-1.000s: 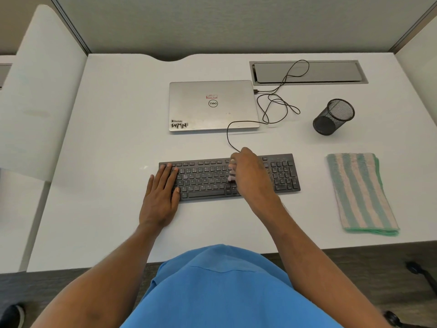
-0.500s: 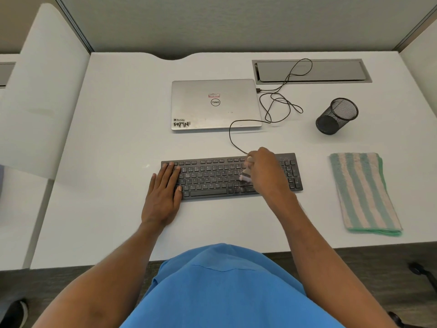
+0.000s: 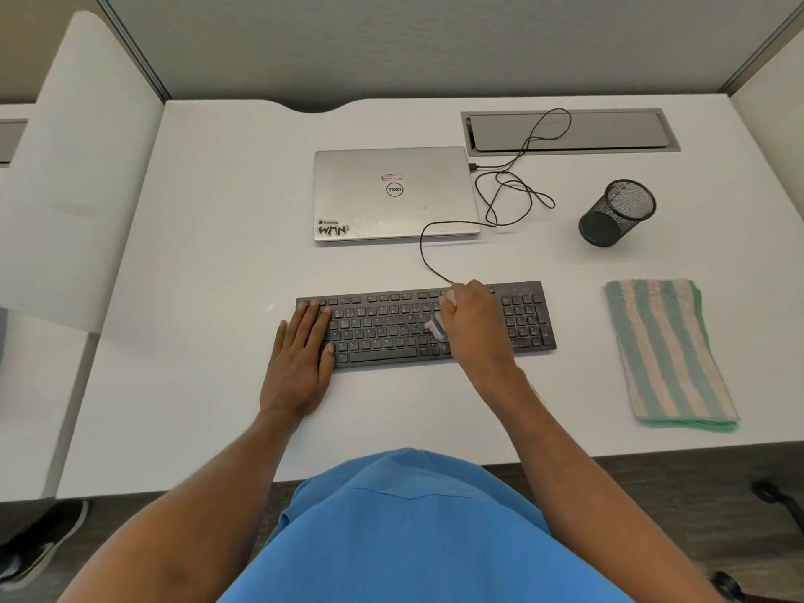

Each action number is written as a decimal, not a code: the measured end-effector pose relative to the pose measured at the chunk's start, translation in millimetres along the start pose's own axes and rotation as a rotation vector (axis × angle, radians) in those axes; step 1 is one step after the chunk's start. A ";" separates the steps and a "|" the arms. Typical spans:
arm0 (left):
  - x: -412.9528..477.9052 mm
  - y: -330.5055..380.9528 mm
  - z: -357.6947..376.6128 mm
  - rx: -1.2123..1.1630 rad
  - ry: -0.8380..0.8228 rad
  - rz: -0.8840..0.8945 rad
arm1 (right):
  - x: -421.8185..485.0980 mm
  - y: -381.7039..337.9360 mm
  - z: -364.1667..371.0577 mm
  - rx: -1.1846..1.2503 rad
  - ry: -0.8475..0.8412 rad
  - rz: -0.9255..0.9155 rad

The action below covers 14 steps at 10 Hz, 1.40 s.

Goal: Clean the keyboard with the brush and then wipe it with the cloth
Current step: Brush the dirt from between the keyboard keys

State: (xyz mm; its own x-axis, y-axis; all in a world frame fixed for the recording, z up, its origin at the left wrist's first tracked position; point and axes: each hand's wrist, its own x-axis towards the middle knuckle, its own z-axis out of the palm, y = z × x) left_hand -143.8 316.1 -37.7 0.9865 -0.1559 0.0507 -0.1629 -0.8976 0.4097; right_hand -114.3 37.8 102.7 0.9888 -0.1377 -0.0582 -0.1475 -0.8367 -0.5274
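While under straight left fingers [image 3: 311, 324], black keyboard [image 3: 383, 337]; pale brush [image 3: 435, 329] inside curled right fingers [image 3: 452, 307].

A: What's on the counter [image 3: 195, 298]?
B: One keyboard [image 3: 383, 337], one brush [image 3: 435, 328], one cloth [image 3: 665, 354], one laptop [image 3: 393, 193], one cup [image 3: 618, 213], one cable [image 3: 473, 167].
A: Anything else?
B: Two more: a left hand [image 3: 300, 363], a right hand [image 3: 474, 324].

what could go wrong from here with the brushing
1. The cable loops just behind the right hand; a far stroke of the brush might snag it and tug the laptop.
2. The left hand presses only the left end of the keyboard, so hard strokes may swing the right end.
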 end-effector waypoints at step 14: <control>0.9 -1.2 1.6 0.007 -0.003 0.001 | 20.1 -11.2 -19.0 0.159 -0.179 -0.079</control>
State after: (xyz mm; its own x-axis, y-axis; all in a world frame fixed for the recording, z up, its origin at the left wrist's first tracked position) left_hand -142.7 316.4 -39.6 0.9862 -0.1581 0.0486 -0.1642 -0.9002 0.4034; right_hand -93.2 34.3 123.6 0.9876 0.0331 -0.1535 -0.0779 -0.7456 -0.6619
